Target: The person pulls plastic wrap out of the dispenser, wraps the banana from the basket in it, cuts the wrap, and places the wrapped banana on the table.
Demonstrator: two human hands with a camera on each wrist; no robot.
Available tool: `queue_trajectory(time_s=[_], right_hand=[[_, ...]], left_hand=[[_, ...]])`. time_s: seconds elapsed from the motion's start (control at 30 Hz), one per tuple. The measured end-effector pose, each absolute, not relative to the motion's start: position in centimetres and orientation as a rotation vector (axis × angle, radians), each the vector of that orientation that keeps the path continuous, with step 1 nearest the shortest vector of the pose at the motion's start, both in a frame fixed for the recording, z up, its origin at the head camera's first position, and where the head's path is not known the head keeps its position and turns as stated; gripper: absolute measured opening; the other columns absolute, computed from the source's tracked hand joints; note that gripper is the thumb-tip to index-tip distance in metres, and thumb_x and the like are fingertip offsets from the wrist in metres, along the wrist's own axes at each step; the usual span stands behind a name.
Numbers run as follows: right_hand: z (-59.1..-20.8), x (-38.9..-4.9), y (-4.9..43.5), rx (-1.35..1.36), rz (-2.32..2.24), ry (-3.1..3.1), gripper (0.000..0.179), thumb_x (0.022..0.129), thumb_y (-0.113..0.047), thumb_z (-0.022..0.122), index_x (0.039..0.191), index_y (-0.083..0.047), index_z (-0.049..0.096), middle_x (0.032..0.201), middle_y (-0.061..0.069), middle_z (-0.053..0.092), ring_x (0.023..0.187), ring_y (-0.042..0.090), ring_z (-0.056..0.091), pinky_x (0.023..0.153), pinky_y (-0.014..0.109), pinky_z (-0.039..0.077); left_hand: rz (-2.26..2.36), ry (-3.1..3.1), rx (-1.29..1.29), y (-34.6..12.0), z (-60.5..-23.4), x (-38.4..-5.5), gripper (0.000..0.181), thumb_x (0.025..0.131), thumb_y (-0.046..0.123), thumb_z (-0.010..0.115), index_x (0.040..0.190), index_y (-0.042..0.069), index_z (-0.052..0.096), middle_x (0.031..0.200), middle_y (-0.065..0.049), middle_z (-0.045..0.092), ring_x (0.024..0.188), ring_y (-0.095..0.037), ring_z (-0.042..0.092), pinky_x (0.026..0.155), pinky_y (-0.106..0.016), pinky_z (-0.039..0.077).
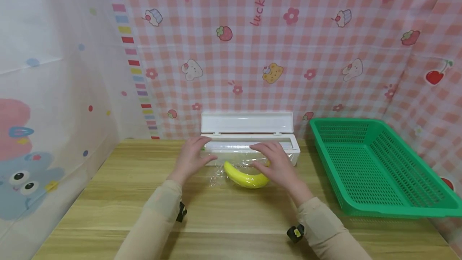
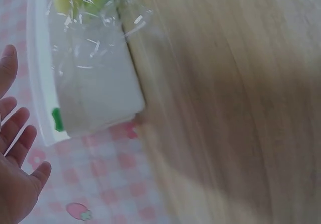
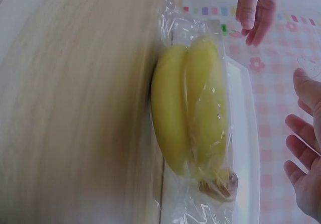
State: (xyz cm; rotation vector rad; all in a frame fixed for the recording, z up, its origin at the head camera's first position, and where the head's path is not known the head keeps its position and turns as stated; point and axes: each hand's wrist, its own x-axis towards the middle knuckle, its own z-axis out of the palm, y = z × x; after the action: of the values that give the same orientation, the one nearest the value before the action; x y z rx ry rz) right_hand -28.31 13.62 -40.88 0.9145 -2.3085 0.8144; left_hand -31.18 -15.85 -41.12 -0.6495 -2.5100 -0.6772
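Clear plastic film (image 3: 220, 103) covers a yellow banana (image 1: 247, 178) lying in front of a white cling film dispenser box (image 1: 249, 157). Two banana shapes show side by side under the film in the right wrist view, with a brown stem end (image 3: 220, 188). The box lid (image 1: 247, 122) stands raised at the back, and a roll lies inside. My left hand (image 1: 189, 157) is at the box's left end, fingers spread and holding nothing. Near the banana's right end, my right hand (image 1: 276, 165) hovers with loosely bent fingers, apart from the fruit in the right wrist view.
A green perforated basket (image 1: 364, 171) stands to the right of the box on the wooden table (image 1: 231, 228). Behind the box hangs a pink checked cloth (image 1: 231, 59), and a white patterned cloth (image 1: 61, 91) hangs at the left.
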Motion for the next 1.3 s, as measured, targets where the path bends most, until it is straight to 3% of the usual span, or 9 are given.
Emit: queue_trajectory(time_s=[0.3,0.77,1.3], right_hand=[[-41.2,-28.5,12.2,0.907,0.815,-2.325,0.048,0.079,-0.022,0.084,0.122,-0.007,0.066,0.120,0.010,0.066,0.113,0.031,0.055,0.099,0.048,0.045],[-40.5,-29.2,10.4,0.878,0.850,-2.380,0.052,0.081,-0.024,0.083,0.128,-0.010,0.064,0.126,0.011,0.063,0.119,0.032,0.053,0.103,0.047,0.044],[-40.0,-29.9,8.3,0.893,0.887,-2.436,0.048,0.085,-0.022,0.080,0.128,-0.008,0.065,0.125,0.008,0.064,0.120,0.030,0.053,0.106,0.045,0.042]], left_hand=[[-0.821,-2.587,-0.525,-16.4,-41.7,-32.4,0.073,0.073,0.028,0.089,0.133,0.001,0.058,0.134,-0.017,0.059,0.127,-0.036,0.049,0.111,-0.052,0.035],[-0.844,-2.714,-0.407,-17.0,-42.3,-33.8,0.091,0.071,0.042,0.088,0.144,0.007,0.048,0.146,-0.015,0.048,0.137,-0.036,0.038,0.114,-0.055,0.029],[-0.830,-2.717,-0.396,-17.6,-44.3,-34.3,0.090,0.077,0.051,0.080,0.146,0.005,0.045,0.151,-0.017,0.042,0.141,-0.037,0.034,0.117,-0.054,0.024]])
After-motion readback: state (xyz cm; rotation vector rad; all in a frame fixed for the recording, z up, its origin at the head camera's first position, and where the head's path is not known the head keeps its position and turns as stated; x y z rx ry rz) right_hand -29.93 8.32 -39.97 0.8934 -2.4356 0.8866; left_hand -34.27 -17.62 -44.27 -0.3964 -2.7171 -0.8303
